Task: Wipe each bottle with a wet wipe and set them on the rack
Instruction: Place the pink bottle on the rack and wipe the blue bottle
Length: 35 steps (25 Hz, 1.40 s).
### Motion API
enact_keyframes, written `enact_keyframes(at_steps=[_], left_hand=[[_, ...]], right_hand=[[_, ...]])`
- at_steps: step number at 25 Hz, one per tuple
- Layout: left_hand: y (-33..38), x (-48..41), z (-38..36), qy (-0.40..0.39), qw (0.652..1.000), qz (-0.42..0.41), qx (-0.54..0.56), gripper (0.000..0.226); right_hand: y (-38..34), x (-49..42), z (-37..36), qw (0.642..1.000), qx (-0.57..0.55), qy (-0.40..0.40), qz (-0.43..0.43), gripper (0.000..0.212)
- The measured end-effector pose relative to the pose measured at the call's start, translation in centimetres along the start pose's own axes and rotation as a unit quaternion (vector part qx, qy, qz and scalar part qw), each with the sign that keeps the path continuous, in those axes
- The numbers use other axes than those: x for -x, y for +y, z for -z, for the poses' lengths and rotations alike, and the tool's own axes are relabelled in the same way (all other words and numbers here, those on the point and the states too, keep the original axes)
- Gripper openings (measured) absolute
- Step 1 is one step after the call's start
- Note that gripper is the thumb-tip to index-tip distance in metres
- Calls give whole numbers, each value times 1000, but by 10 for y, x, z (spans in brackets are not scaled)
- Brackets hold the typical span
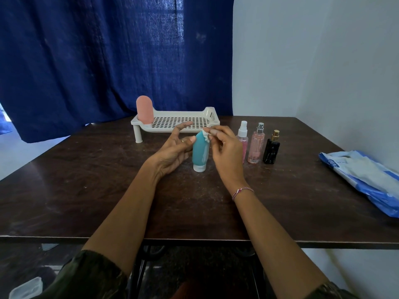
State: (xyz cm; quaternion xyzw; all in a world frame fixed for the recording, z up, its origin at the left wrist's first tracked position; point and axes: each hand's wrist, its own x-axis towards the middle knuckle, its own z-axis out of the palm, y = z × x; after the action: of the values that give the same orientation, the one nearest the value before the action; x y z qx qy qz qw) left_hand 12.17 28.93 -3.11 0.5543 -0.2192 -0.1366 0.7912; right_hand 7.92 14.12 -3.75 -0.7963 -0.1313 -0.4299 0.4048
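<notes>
Rack, white and perforated, sits at the far side of the table with a pink bottle upright at its left end. Nearer, the left hand is spread wide, fingers mostly straight, its thumb touching the upper left side of the teal bottle, which stands cap-down on the table between both hands. The right hand pinches a crumpled wet wipe against the bottle's top. Just right stand a clear spray bottle, a pink spray bottle and a black spray bottle. A blue wipes pack lies far right.
</notes>
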Motion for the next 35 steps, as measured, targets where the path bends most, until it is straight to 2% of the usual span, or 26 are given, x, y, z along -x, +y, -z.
enact_keyframes(at_steps=[4, 9, 14, 21, 26, 30, 35], left_hand=[[0, -1, -1, 13, 999, -16, -26, 48], [2, 0, -2, -9, 998, -35, -44, 29], [3, -2, 0, -23, 999, -22, -12, 26], [3, -3, 4, -40, 998, -6, 56, 28], [5, -2, 4, -40, 994, 3, 98, 28], [3, -3, 2, -38, 993, 4, 109, 28], [3, -3, 5, -16, 990, -2, 138, 28]], right_hand=[[0, -2, 1, 999, -8, 4, -43, 27], [2, 3, -2, 995, 50, -41, -70, 28], [1, 1, -3, 995, 23, -42, -90, 28], [1, 4, -6, 997, 4, -44, -58, 28], [2, 3, -6, 996, 13, -37, -79, 24], [0, 5, -7, 999, 0, -27, -36, 24], [-1, 8, -9, 998, 1, -70, 10, 21]])
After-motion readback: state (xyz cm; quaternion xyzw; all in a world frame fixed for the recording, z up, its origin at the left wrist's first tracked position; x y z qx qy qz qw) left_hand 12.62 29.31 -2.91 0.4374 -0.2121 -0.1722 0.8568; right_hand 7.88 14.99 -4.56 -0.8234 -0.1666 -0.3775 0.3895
